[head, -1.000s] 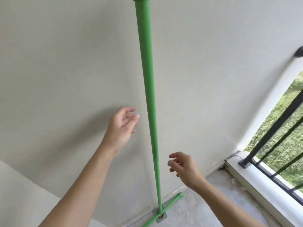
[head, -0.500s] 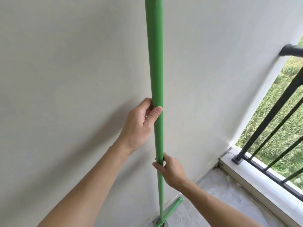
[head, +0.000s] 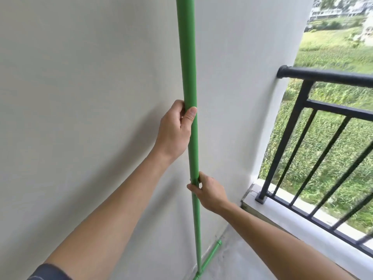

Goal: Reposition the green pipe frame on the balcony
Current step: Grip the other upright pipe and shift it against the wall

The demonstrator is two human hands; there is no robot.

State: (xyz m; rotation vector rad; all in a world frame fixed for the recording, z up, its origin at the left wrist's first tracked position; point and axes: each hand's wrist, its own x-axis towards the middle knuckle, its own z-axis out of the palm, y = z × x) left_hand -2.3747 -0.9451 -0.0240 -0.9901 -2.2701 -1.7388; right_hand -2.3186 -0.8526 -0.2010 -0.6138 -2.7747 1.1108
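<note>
The green pipe frame (head: 188,63) stands upright close to the pale wall, its long vertical pipe running from the top edge down to a short foot bar on the floor. My left hand (head: 175,130) is wrapped around the pipe at mid-height, thumb across the front. Lower down, my right hand (head: 209,191) grips the same pipe from the right side. The pipe's top end is out of view.
A pale plastered wall (head: 80,98) fills the left and middle. A black metal railing (head: 298,126) on a white ledge (head: 282,221) borders the balcony at right, with a grassy field beyond. The grey floor (head: 232,263) shows at the bottom.
One second ago both hands were open beside the pipe; they have since closed on it. My view has swung right, bringing more railing and field into sight.
</note>
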